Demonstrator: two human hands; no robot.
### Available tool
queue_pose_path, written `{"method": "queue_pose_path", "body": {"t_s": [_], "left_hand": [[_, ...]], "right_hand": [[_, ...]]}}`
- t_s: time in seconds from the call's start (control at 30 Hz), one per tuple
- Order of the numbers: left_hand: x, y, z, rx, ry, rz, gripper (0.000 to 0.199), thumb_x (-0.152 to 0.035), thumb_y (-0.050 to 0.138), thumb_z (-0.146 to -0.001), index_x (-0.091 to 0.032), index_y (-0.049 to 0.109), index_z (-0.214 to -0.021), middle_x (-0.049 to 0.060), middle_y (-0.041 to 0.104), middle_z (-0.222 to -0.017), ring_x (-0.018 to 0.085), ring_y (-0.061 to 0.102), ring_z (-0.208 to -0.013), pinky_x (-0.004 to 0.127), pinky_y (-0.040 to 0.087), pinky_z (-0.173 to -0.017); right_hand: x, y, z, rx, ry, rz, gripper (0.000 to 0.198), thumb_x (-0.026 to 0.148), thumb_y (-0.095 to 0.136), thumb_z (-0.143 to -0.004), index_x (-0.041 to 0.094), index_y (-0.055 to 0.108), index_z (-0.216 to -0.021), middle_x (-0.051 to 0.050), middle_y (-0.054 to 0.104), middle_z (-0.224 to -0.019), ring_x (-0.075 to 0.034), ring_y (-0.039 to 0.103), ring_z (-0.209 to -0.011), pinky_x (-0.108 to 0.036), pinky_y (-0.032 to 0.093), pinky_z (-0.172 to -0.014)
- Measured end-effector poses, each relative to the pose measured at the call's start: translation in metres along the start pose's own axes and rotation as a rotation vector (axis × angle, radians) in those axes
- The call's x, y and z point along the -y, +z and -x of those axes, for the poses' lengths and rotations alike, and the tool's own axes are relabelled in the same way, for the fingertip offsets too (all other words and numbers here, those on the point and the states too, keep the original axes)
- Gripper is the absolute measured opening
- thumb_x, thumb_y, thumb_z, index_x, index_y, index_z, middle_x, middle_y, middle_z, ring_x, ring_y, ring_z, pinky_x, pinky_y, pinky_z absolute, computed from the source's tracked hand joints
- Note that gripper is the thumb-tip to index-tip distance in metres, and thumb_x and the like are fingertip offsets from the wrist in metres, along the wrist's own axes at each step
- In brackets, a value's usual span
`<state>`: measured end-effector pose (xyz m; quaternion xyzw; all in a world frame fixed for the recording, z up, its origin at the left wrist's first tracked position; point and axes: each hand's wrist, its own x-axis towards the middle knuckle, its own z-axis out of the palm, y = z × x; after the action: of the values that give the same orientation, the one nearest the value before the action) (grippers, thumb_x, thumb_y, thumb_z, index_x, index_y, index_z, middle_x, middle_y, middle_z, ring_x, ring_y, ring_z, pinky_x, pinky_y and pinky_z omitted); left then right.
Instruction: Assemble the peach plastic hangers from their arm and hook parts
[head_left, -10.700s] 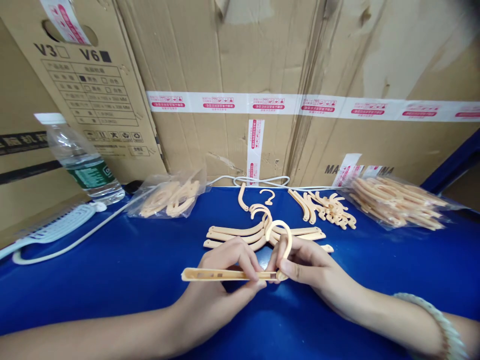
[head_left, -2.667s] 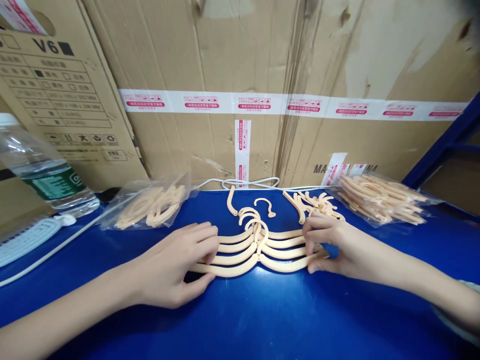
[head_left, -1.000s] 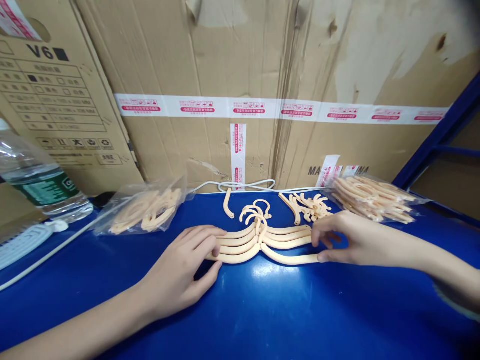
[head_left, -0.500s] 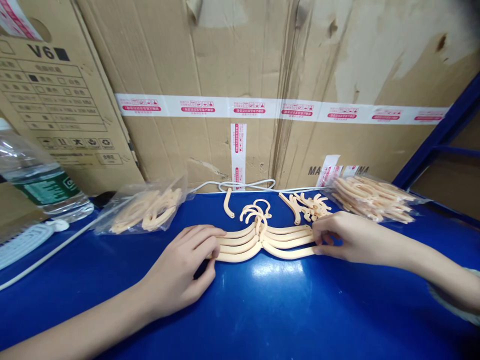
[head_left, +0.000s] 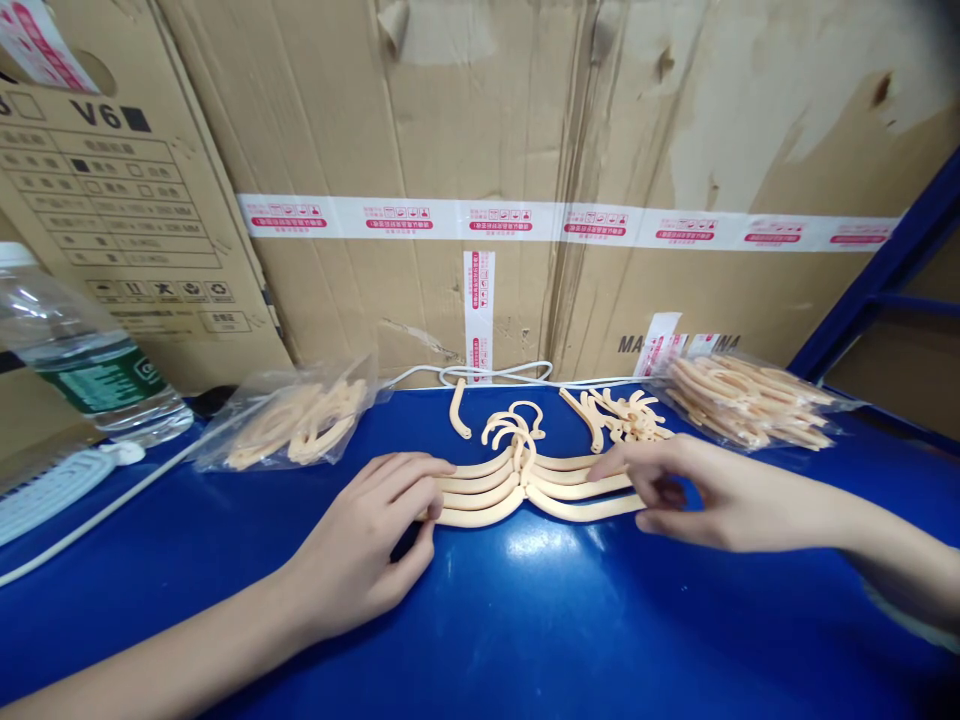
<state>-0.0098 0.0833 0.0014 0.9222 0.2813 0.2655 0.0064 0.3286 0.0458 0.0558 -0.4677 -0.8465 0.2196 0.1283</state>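
Note:
Several beige folding clothes hangers [head_left: 480, 515] lie lined up on the blue tabletop, their hooks [head_left: 525, 418] pointing away from me and their arms spread to both sides. My left hand [head_left: 379, 525] is curled around the left ends of the arms, which its fingers partly hide. Over the right arms is my right hand [head_left: 712, 495], with its index finger stretched along one of the middle arms and its thumb apart near the tip of the front one. The other fingers of that hand are bent under, and nothing shows in its grasp.
Behind the hangers lie a loose beige hanger arm [head_left: 459, 410] and a heap of small beige parts [head_left: 626, 412]. Bagged parts sit left [head_left: 289, 425] and right [head_left: 750, 400]. A water bottle [head_left: 97, 360], a white cable [head_left: 112, 510] and cardboard boxes [head_left: 420, 120] border the blue table [head_left: 510, 640].
My right hand has loosened from the right arm ends; its index finger has straightened leftward over the arms and its thumb has dropped away. My left hand stays at the left ends.

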Motion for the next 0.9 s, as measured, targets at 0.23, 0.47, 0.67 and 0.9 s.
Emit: {"method": "queue_pose_path", "body": {"t_s": [0.23,0.47,0.67,0.9], "left_hand": [[-0.001,0.0,0.0,0.003,-0.002,0.009,0.015,-0.006,0.045,-0.084,-0.02,0.048,-0.086,0.009,0.061,-0.118,0.025,0.054,-0.114,0.043,0.041,-0.096],[-0.001,0.001,0.0,-0.02,0.015,0.0,0.014,-0.006,0.045,-0.086,-0.02,0.049,-0.086,0.01,0.061,-0.119,0.024,0.054,-0.113,0.042,0.041,-0.095],[0.001,0.001,0.001,-0.026,0.026,-0.022,0.014,-0.005,0.046,-0.084,-0.019,0.05,-0.086,0.012,0.062,-0.121,0.025,0.054,-0.114,0.043,0.041,-0.096],[-0.015,-0.004,0.0,-0.152,0.021,0.129,0.027,-0.009,0.057,-0.085,-0.021,0.057,-0.11,0.007,0.067,-0.114,0.022,0.06,-0.109,0.038,0.043,-0.098]], "right_hand": [[0.026,0.022,0.006,0.048,-0.19,0.114,0.08,0.005,0.048,-0.08,0.028,0.025,-0.153,0.0,0.063,-0.081,-0.014,0.056,-0.066,-0.022,0.048,-0.064],[0.022,0.04,-0.004,-0.156,-0.391,0.778,0.075,0.005,0.041,-0.092,0.031,0.012,-0.156,-0.005,0.065,-0.082,-0.025,0.053,-0.076,-0.038,0.04,-0.074],[0.023,0.044,-0.005,-0.3,-0.494,0.986,0.063,0.006,0.025,-0.099,0.031,0.011,-0.156,-0.005,0.062,-0.071,-0.025,0.052,-0.077,-0.04,0.034,-0.075],[0.033,0.052,-0.004,-0.334,-0.533,1.03,0.064,0.007,0.026,-0.099,0.036,0.011,-0.155,-0.001,0.058,-0.066,-0.021,0.049,-0.068,-0.037,0.031,-0.073]]}}
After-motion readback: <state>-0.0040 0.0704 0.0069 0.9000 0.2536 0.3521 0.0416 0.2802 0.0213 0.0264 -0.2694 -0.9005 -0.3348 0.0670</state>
